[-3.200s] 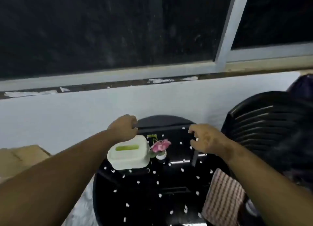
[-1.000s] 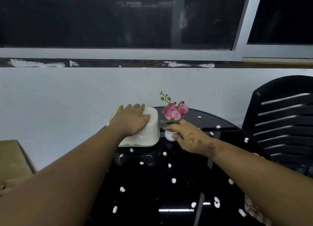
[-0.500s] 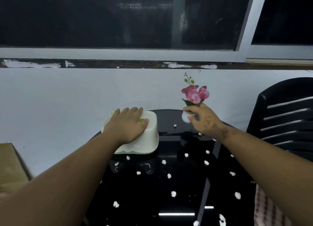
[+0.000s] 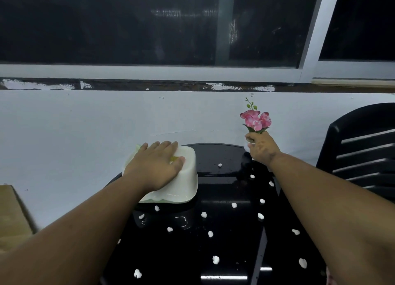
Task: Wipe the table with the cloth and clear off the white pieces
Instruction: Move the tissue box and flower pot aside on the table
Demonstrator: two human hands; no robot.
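left hand point(image 4: 157, 164): fingers flat, together, atop box point(image 4: 183, 182)
right hand point(image 4: 261, 148): fingers pinching pot point(image 4: 248, 144), flower point(image 4: 255, 119) above
pieces point(image 4: 210, 233): scattered on desk point(image 4: 213, 160)

The left hand point(image 4: 154, 165) covers most of the white box's point(image 4: 183, 184) top, so only a sliver of its green slot shows. The right hand point(image 4: 261, 148) wraps the little white pot point(image 4: 248, 144); just a bit of rim peeks out beside the fingers. The counter's point(image 4: 213, 158) near edge runs off the bottom of the frame, and both forearms hide its sides. At the lower right corner, a faint strip of striped cloth point(image 4: 329, 279) is nearly all cut off. The black chair point(image 4: 363, 148) is cropped at right.
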